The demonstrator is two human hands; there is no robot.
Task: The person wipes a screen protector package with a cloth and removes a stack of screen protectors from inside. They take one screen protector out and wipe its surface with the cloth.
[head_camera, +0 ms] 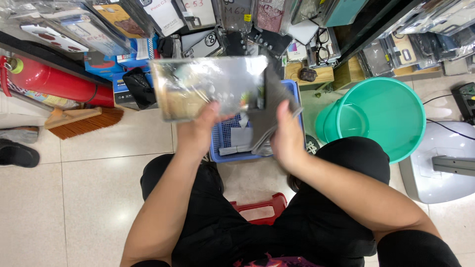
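Far left, a red fire extinguisher (54, 81) lies along the wall, with a wooden-backed broom head (81, 121) just in front of it on the tiled floor (99, 178) and a dark shoe (17, 154) at the frame edge. Above them, hanging packets of phone cases (94, 24) in clear sleeves with white, blue and brown cards run across the top. Your left hand (198, 133) is shut on the clear plastic sleeve (208, 86), thumb over its lower edge; the sleeve sits above and ahead of that grip, long axis left to right, nearly flat to the camera, glare hiding what's inside. Just right of it, your right hand (287, 136) is closed around a grey flat card (277, 106), which tilts up and leftward, its top edge tucked behind the sleeve's right end, so the two pieces touch or overlap there. Both hands are about equally near the sleeve; the left one carries it. Below and between the hands sits a blue mesh basket (220, 148) holding grey and white flat items. A red stool (262, 207) shows between your knees. Further right stands a teal plastic bucket (391, 113) with a smaller one nested beside it, then a grey fan base (440, 168) with a black cable. More clear-sleeved packets (420, 44) hang upper right.
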